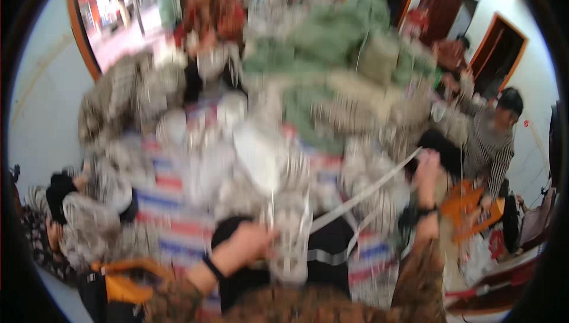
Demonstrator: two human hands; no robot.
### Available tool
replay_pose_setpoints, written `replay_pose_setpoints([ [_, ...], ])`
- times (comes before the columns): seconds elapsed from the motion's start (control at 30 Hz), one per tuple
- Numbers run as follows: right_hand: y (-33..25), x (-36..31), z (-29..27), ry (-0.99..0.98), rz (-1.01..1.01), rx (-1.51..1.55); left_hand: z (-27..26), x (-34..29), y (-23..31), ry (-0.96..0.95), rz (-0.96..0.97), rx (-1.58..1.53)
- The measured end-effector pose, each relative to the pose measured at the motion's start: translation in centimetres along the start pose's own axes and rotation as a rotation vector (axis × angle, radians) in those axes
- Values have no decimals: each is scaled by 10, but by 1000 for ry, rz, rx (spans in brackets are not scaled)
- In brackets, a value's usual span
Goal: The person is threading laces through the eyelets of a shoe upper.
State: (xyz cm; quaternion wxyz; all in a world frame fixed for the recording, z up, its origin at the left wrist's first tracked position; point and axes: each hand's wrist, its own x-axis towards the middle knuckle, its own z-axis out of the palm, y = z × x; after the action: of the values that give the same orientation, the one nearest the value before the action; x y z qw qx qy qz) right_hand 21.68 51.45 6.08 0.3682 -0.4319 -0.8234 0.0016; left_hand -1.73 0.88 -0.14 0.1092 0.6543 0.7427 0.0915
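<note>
A pale, elongated, slatted piece (290, 252) lies upright over my lap, blurred by motion; its exact kind I cannot make out. My left hand (249, 241) is closed at its left edge. Raised to the right, my right hand (428, 172) is closed on one end of a long white strip (373, 189). From there the strip runs taut down to the piece in my lap, and a loose loop of it (355, 234) hangs over my right thigh. Just beyond my knees is a smooth white rounded piece (258, 157).
Heaps of pale bundled goods (112, 98) lie on a red, white and blue striped sheet (172, 222). Green sacks (332, 38) are piled behind. Other people sit around, one in red (216, 21) and one in stripes (492, 145) near an orange chair (468, 210).
</note>
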Motion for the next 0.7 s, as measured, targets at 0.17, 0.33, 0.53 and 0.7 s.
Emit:
replay_pose_setpoints([
  [0.17, 77, -58, 23, -439, 118, 155, -6, -2, 2, 126, 6, -182],
  [0.33, -42, -143, 43, -682, 164, 452, -20, -5, 7, 159, -17, -416],
  [0.53, -202, -201, -25, -1127, -71, 821, -5, -20, 31, 395, -121, -537],
  [0.7, -239, -220, -48, -1179, -513, 256, 11, -17, 42, 348, -42, -225],
])
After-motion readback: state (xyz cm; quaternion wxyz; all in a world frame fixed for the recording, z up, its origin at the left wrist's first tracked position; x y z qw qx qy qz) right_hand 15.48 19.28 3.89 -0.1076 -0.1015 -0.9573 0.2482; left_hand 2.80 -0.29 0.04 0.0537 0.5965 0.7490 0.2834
